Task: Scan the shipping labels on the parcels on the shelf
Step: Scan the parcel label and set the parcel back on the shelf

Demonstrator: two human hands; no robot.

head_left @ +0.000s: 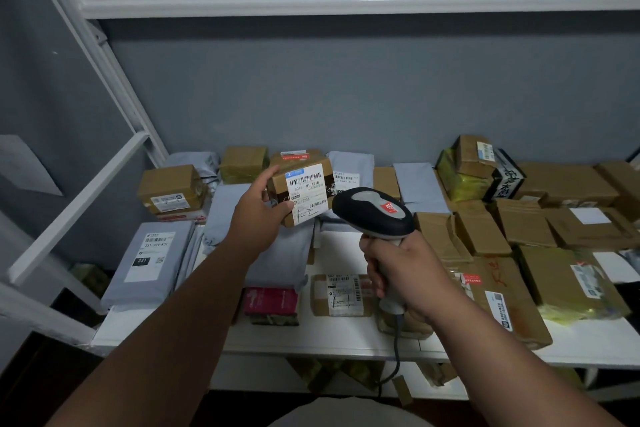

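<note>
fingers (375,279) gripping scanner (374,210), parcels (481,232) crowding shelf (346,336)

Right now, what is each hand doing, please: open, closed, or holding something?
Left hand: holds the small cardboard parcel, its label facing up.
Right hand: grips the barcode scanner by its handle.

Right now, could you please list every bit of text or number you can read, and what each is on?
"231-239-K01" and "231": label on the grey mailer bag.
"M1 A21B", partly legible: label on the small box held in the left hand.
Red badge on the scanner in the right hand: unreadable.
Labels on the other parcels: too small or blurred.
</note>
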